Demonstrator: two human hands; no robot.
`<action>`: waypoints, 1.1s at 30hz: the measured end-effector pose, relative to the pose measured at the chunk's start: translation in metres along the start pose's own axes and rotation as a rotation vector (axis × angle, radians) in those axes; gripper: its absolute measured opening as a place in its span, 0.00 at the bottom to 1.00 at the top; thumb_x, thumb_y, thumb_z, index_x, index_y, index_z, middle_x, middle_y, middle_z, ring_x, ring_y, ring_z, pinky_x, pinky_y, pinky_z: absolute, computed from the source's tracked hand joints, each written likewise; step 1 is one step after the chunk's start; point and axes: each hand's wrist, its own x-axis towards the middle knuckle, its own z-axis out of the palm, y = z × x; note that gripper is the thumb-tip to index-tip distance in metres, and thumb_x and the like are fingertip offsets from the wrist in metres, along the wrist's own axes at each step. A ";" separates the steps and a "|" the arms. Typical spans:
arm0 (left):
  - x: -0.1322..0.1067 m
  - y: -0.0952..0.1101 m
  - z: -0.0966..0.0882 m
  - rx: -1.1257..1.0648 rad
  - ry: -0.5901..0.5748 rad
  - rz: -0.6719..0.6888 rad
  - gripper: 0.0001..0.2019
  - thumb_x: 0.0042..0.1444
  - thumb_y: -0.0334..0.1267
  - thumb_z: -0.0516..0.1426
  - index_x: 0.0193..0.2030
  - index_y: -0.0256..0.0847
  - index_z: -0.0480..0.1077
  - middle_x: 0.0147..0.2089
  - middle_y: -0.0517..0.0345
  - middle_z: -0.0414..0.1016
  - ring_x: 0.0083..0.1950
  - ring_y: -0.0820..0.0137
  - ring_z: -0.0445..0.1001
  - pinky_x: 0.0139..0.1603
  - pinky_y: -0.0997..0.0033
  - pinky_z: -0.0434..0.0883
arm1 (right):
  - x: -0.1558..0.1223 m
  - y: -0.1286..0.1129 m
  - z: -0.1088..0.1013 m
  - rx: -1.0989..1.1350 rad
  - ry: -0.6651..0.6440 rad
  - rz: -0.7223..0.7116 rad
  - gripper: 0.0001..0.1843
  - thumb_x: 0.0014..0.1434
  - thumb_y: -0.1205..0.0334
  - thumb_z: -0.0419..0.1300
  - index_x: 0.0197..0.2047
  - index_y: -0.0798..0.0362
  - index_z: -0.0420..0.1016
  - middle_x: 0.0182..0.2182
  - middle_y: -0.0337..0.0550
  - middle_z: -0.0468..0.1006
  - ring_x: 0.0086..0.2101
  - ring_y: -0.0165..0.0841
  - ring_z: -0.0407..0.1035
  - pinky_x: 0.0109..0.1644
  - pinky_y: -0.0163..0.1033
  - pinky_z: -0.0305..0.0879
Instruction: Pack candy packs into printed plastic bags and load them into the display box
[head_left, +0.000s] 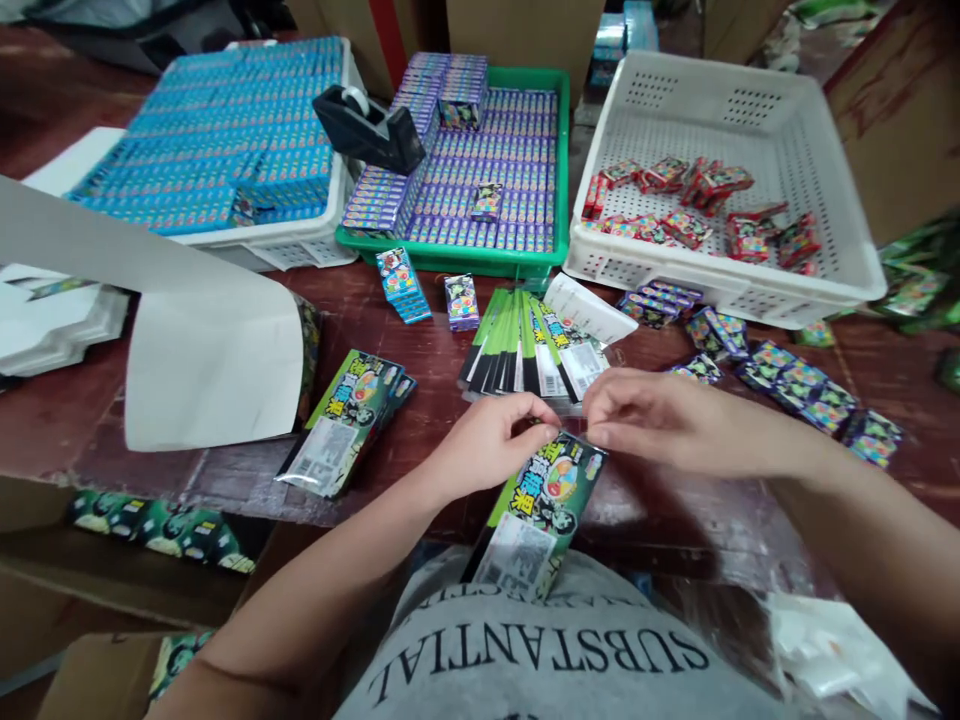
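Observation:
A green-and-black flat candy packet (551, 490) with a printed label leans between the table edge and my shirt. My left hand (491, 440) pinches its top edge between thumb and fingers. My right hand (652, 420) is closed in a pinch at the same edge, near the top right corner; its fingertips seem to grip the packet's clear top. Just beyond my hands lies a fanned pile of similar flat packets (510, 345), with a white paper piece (589, 305) on it. Filled-looking packets (352, 420) are stacked to the left.
Behind stand a white crate (341, 215) of blue boxes, a green crate (562, 160) of purple boxes with a tape dispenser (371, 130) on top, and a white crate (720, 290) with red packs. Small purple boxes (802, 385) lie right. A curled white sheet (214, 370) stands left.

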 end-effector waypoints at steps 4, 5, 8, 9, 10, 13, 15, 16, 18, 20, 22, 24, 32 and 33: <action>-0.001 0.009 -0.001 0.001 -0.012 0.013 0.09 0.64 0.39 0.57 0.44 0.40 0.76 0.39 0.57 0.81 0.39 0.70 0.76 0.41 0.69 0.72 | 0.020 0.015 -0.001 -0.120 -0.159 0.133 0.12 0.61 0.51 0.62 0.38 0.52 0.76 0.33 0.41 0.79 0.33 0.33 0.72 0.37 0.39 0.66; -0.002 0.011 -0.001 0.004 -0.004 0.012 0.09 0.64 0.40 0.57 0.43 0.39 0.77 0.39 0.56 0.80 0.38 0.70 0.76 0.40 0.69 0.72 | 0.022 0.018 0.002 -0.151 -0.143 0.136 0.12 0.61 0.51 0.62 0.39 0.52 0.76 0.34 0.41 0.79 0.33 0.34 0.72 0.37 0.39 0.66; -0.006 0.014 -0.002 0.002 0.042 0.020 0.09 0.63 0.39 0.57 0.44 0.40 0.77 0.39 0.55 0.81 0.39 0.69 0.77 0.42 0.68 0.73 | 0.020 0.022 0.014 -0.267 0.023 0.096 0.17 0.59 0.47 0.64 0.44 0.51 0.74 0.38 0.44 0.79 0.33 0.35 0.73 0.37 0.41 0.67; -0.008 0.013 -0.003 -0.001 0.057 0.025 0.09 0.64 0.39 0.57 0.44 0.40 0.77 0.39 0.55 0.81 0.39 0.68 0.77 0.43 0.67 0.74 | 0.017 0.022 0.018 -0.306 0.083 0.069 0.19 0.59 0.46 0.64 0.46 0.51 0.73 0.40 0.45 0.79 0.34 0.36 0.73 0.38 0.42 0.68; -0.012 0.012 -0.004 -0.006 0.070 0.029 0.09 0.64 0.39 0.57 0.46 0.40 0.77 0.40 0.55 0.81 0.40 0.68 0.78 0.44 0.66 0.74 | 0.014 0.022 0.023 -0.335 0.125 0.038 0.18 0.60 0.46 0.63 0.46 0.50 0.72 0.41 0.46 0.78 0.36 0.37 0.74 0.39 0.43 0.69; -0.029 0.008 -0.008 -0.033 0.117 0.057 0.13 0.66 0.39 0.55 0.54 0.42 0.74 0.48 0.52 0.82 0.47 0.65 0.80 0.52 0.61 0.75 | 0.010 0.024 0.034 -0.334 0.111 -0.008 0.13 0.67 0.47 0.57 0.46 0.46 0.74 0.43 0.45 0.80 0.38 0.38 0.76 0.40 0.44 0.70; -0.048 0.007 -0.007 -0.017 0.184 0.086 0.19 0.67 0.40 0.55 0.63 0.43 0.69 0.62 0.48 0.75 0.61 0.61 0.75 0.62 0.57 0.71 | 0.018 0.026 0.041 -0.258 0.055 -0.002 0.14 0.69 0.48 0.55 0.52 0.44 0.74 0.44 0.43 0.82 0.39 0.39 0.78 0.41 0.44 0.72; -0.058 0.007 -0.005 0.017 0.226 0.082 0.24 0.67 0.43 0.56 0.68 0.43 0.64 0.70 0.45 0.67 0.68 0.58 0.69 0.67 0.54 0.68 | 0.025 0.026 0.046 -0.203 0.042 -0.005 0.16 0.68 0.48 0.56 0.55 0.43 0.73 0.45 0.43 0.82 0.40 0.39 0.78 0.43 0.45 0.73; -0.078 0.007 0.000 0.157 0.304 0.019 0.40 0.61 0.52 0.61 0.75 0.43 0.51 0.79 0.42 0.46 0.76 0.51 0.54 0.72 0.48 0.61 | 0.047 0.022 0.057 -0.067 0.070 -0.034 0.18 0.68 0.48 0.58 0.57 0.44 0.72 0.48 0.44 0.82 0.45 0.40 0.78 0.49 0.46 0.73; -0.093 0.005 0.001 0.383 0.392 -0.081 0.56 0.51 0.59 0.67 0.78 0.43 0.41 0.81 0.39 0.33 0.78 0.42 0.46 0.72 0.39 0.58 | 0.075 0.011 0.070 0.080 0.187 -0.072 0.17 0.67 0.48 0.59 0.55 0.47 0.73 0.48 0.44 0.82 0.47 0.39 0.77 0.53 0.46 0.73; -0.101 -0.001 -0.010 0.645 0.501 -0.152 0.58 0.51 0.56 0.67 0.78 0.41 0.38 0.80 0.35 0.36 0.77 0.37 0.47 0.70 0.34 0.58 | 0.102 -0.002 0.083 0.184 0.285 -0.121 0.17 0.68 0.49 0.57 0.54 0.49 0.72 0.47 0.45 0.82 0.46 0.37 0.78 0.53 0.45 0.74; -0.105 -0.012 -0.034 0.870 0.616 -0.199 0.49 0.57 0.46 0.63 0.78 0.37 0.41 0.76 0.31 0.46 0.74 0.38 0.54 0.69 0.35 0.60 | 0.120 -0.010 0.090 0.131 0.277 -0.191 0.22 0.70 0.49 0.55 0.62 0.50 0.68 0.55 0.48 0.80 0.52 0.38 0.76 0.58 0.47 0.73; -0.093 -0.039 -0.103 1.060 0.680 -0.199 0.32 0.60 0.43 0.61 0.69 0.33 0.62 0.74 0.30 0.51 0.74 0.34 0.51 0.70 0.30 0.54 | 0.049 0.072 0.079 -0.843 0.478 0.238 0.42 0.60 0.50 0.66 0.69 0.67 0.62 0.69 0.73 0.59 0.69 0.61 0.54 0.69 0.63 0.59; -0.084 -0.036 -0.094 0.957 0.672 -0.118 0.30 0.61 0.44 0.61 0.67 0.36 0.65 0.75 0.34 0.53 0.75 0.38 0.51 0.72 0.33 0.53 | 0.034 0.082 0.083 -0.877 0.469 0.264 0.36 0.63 0.53 0.64 0.67 0.66 0.66 0.67 0.72 0.64 0.66 0.59 0.61 0.66 0.60 0.64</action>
